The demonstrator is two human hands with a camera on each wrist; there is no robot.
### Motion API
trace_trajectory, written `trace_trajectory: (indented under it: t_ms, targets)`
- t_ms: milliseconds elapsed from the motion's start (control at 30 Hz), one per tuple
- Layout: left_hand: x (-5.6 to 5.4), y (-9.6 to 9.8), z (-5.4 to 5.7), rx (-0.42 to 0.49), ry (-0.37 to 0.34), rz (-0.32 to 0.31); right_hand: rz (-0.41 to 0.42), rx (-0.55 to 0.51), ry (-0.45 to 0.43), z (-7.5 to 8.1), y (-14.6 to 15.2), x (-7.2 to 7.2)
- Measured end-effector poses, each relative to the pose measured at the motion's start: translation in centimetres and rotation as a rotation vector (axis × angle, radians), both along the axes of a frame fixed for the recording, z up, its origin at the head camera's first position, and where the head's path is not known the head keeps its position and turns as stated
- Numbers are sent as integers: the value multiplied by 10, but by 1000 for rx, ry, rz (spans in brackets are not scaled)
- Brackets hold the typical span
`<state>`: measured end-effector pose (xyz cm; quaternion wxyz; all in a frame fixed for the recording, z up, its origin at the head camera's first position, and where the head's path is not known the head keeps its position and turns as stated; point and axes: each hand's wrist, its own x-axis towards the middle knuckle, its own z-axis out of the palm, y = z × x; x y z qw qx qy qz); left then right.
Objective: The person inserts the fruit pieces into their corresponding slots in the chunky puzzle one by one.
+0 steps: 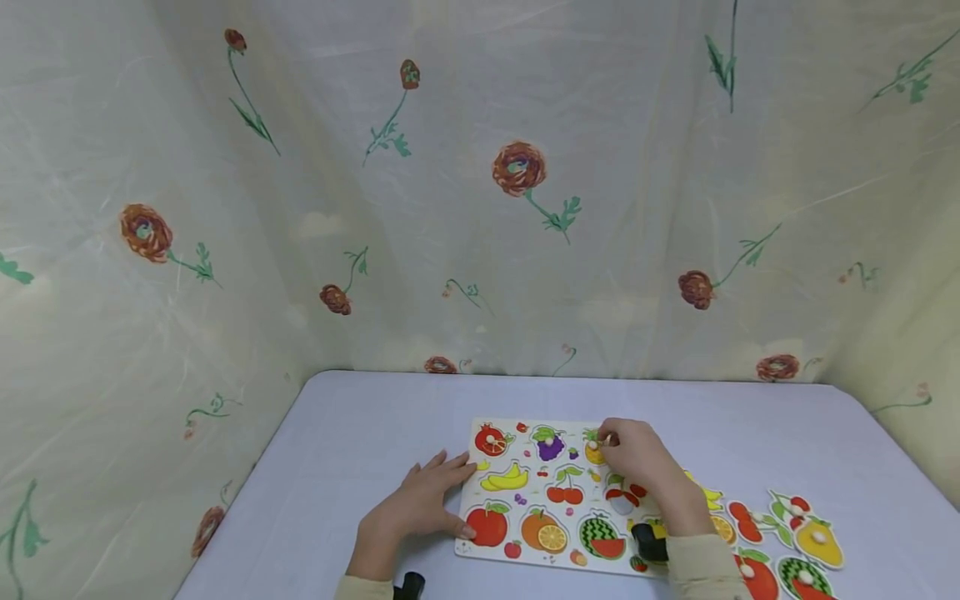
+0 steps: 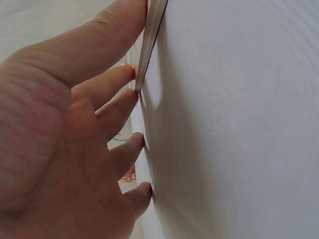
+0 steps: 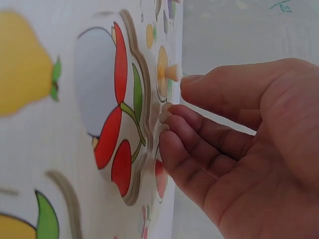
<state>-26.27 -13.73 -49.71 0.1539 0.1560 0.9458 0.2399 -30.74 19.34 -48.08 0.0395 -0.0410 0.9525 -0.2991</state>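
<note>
A white fruit puzzle board [image 1: 480,498] lies on the table. My left hand [image 1: 423,502] rests at its left side with fingers spread, thumb on the lower left corner. In the left wrist view the thumb and upper fingertips meet the board's edge [image 2: 149,47]. Over the upper right corner my right hand [image 1: 641,454] bends its fingers beside the pineapple piece [image 1: 595,454]. The right wrist view shows the thumb tip right beside that piece's wooden knob [image 3: 173,72], not around it. Other right fingertips hang close to the board; the index finger is mostly hidden.
Right of the board, loose knobbed pieces lie in a pile: a pear [image 1: 819,543], a watermelon [image 1: 804,577], an apple [image 1: 759,579], cherries and others, partly behind the right forearm. A black wrist device [image 1: 649,543] covers the board's lower right. Flowered curtains surround the table.
</note>
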Motion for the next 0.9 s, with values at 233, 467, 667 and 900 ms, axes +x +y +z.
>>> trace_trajectory:
  t_ms: [233, 467, 667, 900]
  targets:
    - [0, 0, 0, -14, -4, 4, -34, -34, -60, 3, 6, 2]
    - [1, 0, 2, -13, 5, -12, -41, -30, -45, 3, 15, 4]
    - [2, 1, 5, -2, 6, -10, -33, 16, 3, 5, 24, 5]
    - [0, 1, 1, -6, 8, -1, -50, -12, -28, 11, 36, 8]
